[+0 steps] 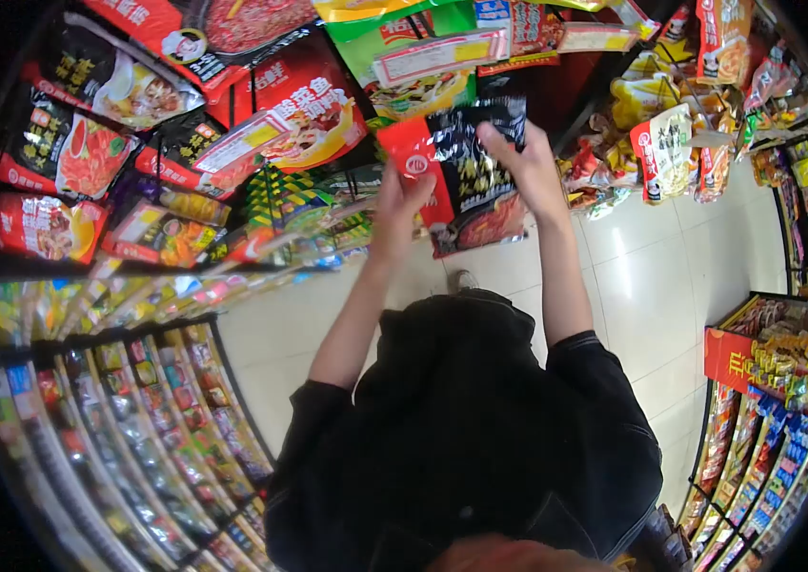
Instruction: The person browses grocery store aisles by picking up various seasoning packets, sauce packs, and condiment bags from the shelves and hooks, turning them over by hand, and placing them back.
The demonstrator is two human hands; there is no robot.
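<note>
A black-and-red seasoning packet (466,162) is held up between my two hands, its printed front turned toward me with a picture of red food at the bottom. My left hand (398,205) grips the red left edge, thumb lying over the front. At the packet's upper right, my right hand (530,167) pinches the black side with its thumb on the front; the fingers behind are hidden. Just beyond it, a green packet (418,57) and a red packet with a noodle picture (313,110) sit on the shelf display.
Price tags (437,57) run along the shelf edge in front. Hanging packets (663,153) stick out at the right. Full shelves (151,419) stand behind at the left, and another rack (757,448) at the lower right. The floor (633,286) has pale tiles.
</note>
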